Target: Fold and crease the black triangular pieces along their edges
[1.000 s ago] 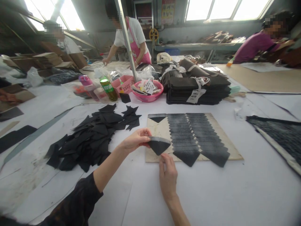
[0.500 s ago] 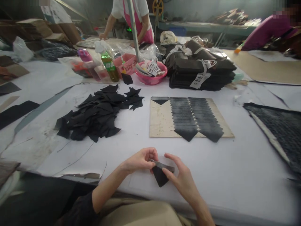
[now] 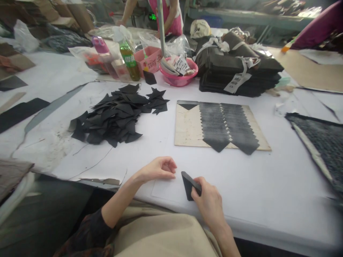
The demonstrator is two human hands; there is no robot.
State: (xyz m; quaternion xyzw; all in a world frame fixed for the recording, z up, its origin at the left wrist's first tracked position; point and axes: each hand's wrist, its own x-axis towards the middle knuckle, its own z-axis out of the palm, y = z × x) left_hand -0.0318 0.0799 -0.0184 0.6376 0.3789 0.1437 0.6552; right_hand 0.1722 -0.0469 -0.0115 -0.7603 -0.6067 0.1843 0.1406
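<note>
My right hand (image 3: 207, 200) pinches a black triangular piece (image 3: 188, 184) near the table's front edge, its point hanging down toward me. Just to the left, my left hand (image 3: 159, 168) rests on the white table (image 3: 150, 142) with its fingers curled loosely and nothing in them. Farther out lies a beige board (image 3: 187, 126) carrying two overlapped rows of black triangular pieces (image 3: 227, 125). A loose heap of black triangles (image 3: 118, 114) lies to the left of the board.
At the back stand a pink bowl (image 3: 179, 76), a green bottle (image 3: 129, 60), plastic bags and tied stacks of black material (image 3: 238, 71). A dark patterned panel (image 3: 318, 142) lies at right. Other people work at the far side. A pole (image 3: 161, 28) rises near the bowl.
Both hands pulled back from the board to the table's front edge with the piece. My left hand released it; only the right hand holds it now. The view tilted down.
</note>
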